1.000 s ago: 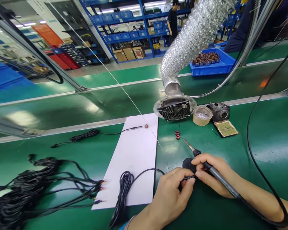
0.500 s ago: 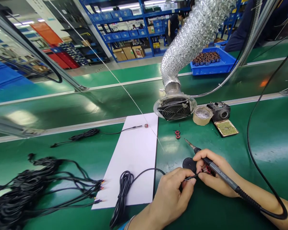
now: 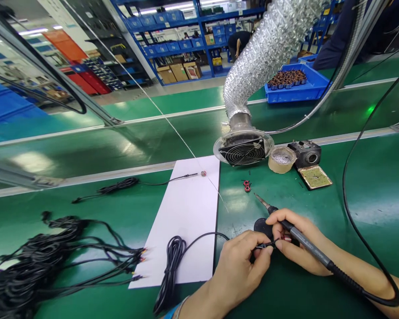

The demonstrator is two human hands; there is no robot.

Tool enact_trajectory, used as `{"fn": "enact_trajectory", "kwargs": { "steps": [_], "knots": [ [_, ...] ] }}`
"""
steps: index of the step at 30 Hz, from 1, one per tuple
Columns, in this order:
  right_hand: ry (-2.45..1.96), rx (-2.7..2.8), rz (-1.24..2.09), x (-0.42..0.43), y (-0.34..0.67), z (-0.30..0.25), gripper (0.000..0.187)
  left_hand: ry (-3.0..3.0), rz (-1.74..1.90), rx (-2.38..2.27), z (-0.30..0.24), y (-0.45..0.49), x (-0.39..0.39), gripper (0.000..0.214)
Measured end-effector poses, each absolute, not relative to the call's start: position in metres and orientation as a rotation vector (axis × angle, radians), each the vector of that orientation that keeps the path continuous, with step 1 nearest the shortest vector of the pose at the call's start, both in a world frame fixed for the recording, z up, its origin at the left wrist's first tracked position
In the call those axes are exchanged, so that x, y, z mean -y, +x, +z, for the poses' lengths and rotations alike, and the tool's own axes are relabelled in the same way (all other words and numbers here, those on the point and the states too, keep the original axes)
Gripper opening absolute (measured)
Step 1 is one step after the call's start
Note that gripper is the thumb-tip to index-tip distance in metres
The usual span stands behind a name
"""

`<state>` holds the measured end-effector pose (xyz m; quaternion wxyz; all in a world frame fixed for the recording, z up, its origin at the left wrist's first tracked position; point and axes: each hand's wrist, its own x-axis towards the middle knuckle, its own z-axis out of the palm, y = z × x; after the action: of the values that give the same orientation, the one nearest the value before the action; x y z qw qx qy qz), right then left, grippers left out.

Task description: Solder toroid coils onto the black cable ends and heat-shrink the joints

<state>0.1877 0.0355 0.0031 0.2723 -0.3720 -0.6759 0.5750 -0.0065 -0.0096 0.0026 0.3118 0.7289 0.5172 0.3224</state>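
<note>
My left hand [image 3: 241,266] pinches the end of a thin black cable [image 3: 199,241] whose coiled bundle [image 3: 169,270] lies on the white sheet. My right hand [image 3: 301,241] grips a soldering iron [image 3: 306,243] like a pen, its metal tip [image 3: 260,200] pointing up and left, away from the work. The right fingertips also hold a small red part against the cable end. A small black disc [image 3: 261,226] lies on the green mat just beyond the fingers. Both hands meet at the cable tip.
A white sheet [image 3: 189,208] lies on the green bench. A heap of black cables [image 3: 36,266] sits at left. Beyond are a fume extractor fan [image 3: 242,150] on a foil duct, a flux tin [image 3: 281,159], an iron stand with sponge [image 3: 310,166], small red coils [image 3: 246,186], and a blue tray [image 3: 295,86].
My right hand has shifted slightly, exposing a small red part at its fingertips, held to the cable end. The iron's tip stays raised. A person at the far shelves has bent down.
</note>
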Motion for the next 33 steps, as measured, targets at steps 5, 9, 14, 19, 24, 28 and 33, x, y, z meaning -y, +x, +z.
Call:
{"fn": "enact_trajectory", "kwargs": {
  "steps": [5,9,14,19,24,28,33],
  "knots": [
    [-0.972,1.79,1.689,-0.0349,0.1884,0.0043,0.035,2.026,0.923,-1.364,-0.0004,-0.0079,0.0095,0.01],
    [-0.927,1.722,1.794,-0.035,0.19,0.0034,0.038,2.067,0.956,-1.376,0.0006,-0.0063,0.0103,0.009],
    [-0.918,1.675,1.841,-0.0346,0.1895,0.0021,0.04,2.143,1.007,-1.413,-0.0003,-0.0027,0.0129,0.011],
    [-0.939,1.685,1.757,-0.0352,0.1871,0.0012,0.038,2.175,1.014,-1.434,-0.0014,-0.0015,0.0136,0.011],
    [-0.99,1.713,1.694,-0.0335,0.1868,0.0013,0.035,2.306,1.024,-1.439,-0.0024,-0.003,0.0144,0.011],
    [-1.002,1.769,1.574,-0.0311,0.1871,0.0004,0.031,2.309,1.078,-1.361,-0.0035,-0.0039,0.0135,0.01],
    [-0.923,1.766,1.456,-0.0313,0.1896,-0.0013,0.037,2.147,1.09,-1.325,-0.0035,-0.0046,0.0119,0.006]
  ]
}}
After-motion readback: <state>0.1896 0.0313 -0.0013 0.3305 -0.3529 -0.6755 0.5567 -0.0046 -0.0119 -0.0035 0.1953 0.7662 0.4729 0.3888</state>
